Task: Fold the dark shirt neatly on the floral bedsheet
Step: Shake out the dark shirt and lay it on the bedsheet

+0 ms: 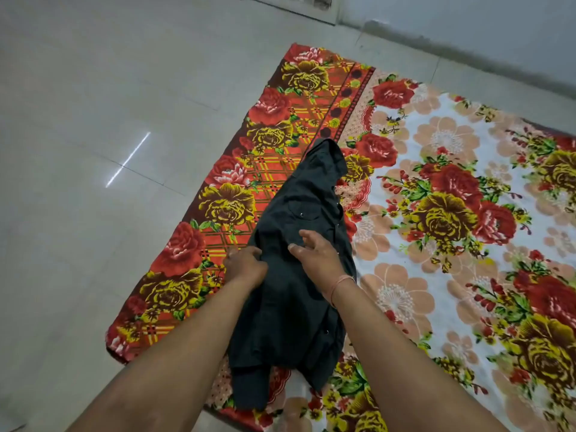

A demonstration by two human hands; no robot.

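A: Straight to the dark shirt (290, 313): bunched lengthwise on the floral bedsheet (436, 145), straddling the line between the red checked border and the pale flowered middle. Not flat anywhere, not folded square.

B: Collar end pointing away, humped up off the cloth. Chest pocket (304, 208) face up, with a small metal snap (302, 215) on its flap. More snaps down the right edge.

A: And the near end?

B: Draped in loose tails toward the bottom of the view. Sleeves impossible to pick out in all that dark fabric.

A: On to the left grip (244, 265): curled round the shirt's left edge, holding a fold of it. Fingertips tucked under, out of sight.

B: Right grip (314, 257) wide, fingers spread and laid on the middle of the shirt, thumb out to the left. Holding nothing, just pressing. Thin pale thread (341, 282) round that wrist.

A: Both bare forearms reaching in from below, elbows cut off by the frame.

B: Further out, bedsheet running off the right and bottom edges, so no telling its full extent. Left border lying on the grey tiled floor (93, 120).

A: Bright streak of reflected light (127, 160) on those tiles, well left of the sheet.

B: Far back, a pale wall (467, 17) with a dark, scuffed line along its foot. Something like a door frame (332, 10) at the very top, cropped too short to name for sure.
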